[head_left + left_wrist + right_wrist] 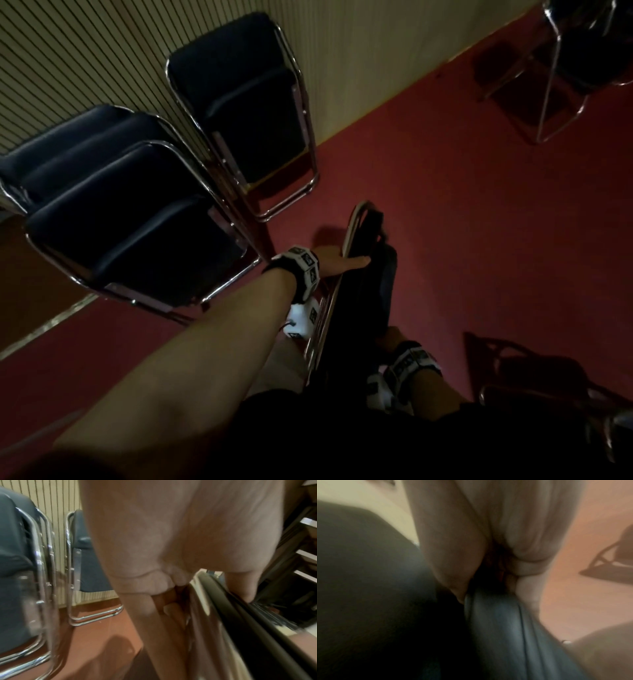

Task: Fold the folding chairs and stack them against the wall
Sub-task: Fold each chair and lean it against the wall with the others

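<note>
A folded chair point(368, 274) with dark cushions and a chrome frame stands edge-on in front of me above the red floor. My left hand point(337, 263) grips its chrome frame near the top, fingers point(159, 586) curled round the tube point(221, 605). My right hand point(392, 337) grips the chair's nearer end from the right, thumb and fingers point(453, 561) pinching the dark padded edge point(498, 626). Against the slatted wall point(85, 58) lean folded chairs: a single one point(243, 113) and a pair point(116, 212) to its left, also seen in the left wrist view point(20, 563).
An unfolded chair point(579, 65) stands at the far right by the wall. Another chrome-framed chair point(548, 390) sits low at my right. Open red floor point(462, 212) lies between the held chair and the wall.
</note>
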`<action>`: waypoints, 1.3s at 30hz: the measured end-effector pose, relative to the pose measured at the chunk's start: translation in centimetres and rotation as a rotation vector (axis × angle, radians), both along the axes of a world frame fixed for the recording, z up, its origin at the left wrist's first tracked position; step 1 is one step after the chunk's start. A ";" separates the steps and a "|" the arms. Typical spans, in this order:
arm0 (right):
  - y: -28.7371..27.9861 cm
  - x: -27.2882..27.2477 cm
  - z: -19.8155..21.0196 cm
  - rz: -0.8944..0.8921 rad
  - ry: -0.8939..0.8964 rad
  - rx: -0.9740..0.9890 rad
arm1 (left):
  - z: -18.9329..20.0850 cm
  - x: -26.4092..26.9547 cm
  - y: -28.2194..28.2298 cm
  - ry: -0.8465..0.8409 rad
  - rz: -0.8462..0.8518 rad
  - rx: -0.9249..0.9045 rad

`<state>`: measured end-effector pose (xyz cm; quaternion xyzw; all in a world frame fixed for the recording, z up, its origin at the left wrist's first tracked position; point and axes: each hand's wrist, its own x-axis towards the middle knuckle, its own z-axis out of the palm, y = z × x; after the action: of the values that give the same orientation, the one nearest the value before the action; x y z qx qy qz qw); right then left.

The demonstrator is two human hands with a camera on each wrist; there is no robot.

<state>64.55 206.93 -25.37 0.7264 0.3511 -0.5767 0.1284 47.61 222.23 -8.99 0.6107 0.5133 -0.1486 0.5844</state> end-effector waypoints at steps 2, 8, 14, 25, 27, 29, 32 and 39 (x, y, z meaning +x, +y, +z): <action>2.3 -0.9 0.0 -0.055 0.000 -0.029 | -0.2 -0.5 2.3 -0.012 -0.061 -0.018; 12.6 -3.3 3.1 -0.184 -0.121 0.018 | 2.1 -3.7 11.6 -0.079 -0.141 0.048; 21.1 -7.4 4.8 -0.323 -0.146 0.114 | 0.3 -3.9 22.9 -0.043 -0.187 0.130; 35.1 -9.1 1.9 0.064 -0.118 0.086 | 2.4 -3.5 37.1 0.162 -0.307 0.166; 39.9 -7.9 1.5 -0.039 -0.078 0.028 | 2.4 -2.0 41.8 0.229 -0.284 0.181; 41.8 -7.5 1.9 -0.252 0.056 0.043 | 2.6 -1.0 43.8 0.205 -0.279 0.173; 46.2 -7.4 -0.2 -0.086 -0.032 -0.001 | 3.1 0.2 47.6 0.214 -0.235 0.132; 52.7 -10.2 1.1 0.507 -0.090 -0.026 | 2.0 -2.7 53.7 0.316 -0.109 0.129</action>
<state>54.34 259.66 -24.23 0.6383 0.5086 -0.4977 0.2936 44.89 275.91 -7.00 0.6430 0.5732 -0.2409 0.4471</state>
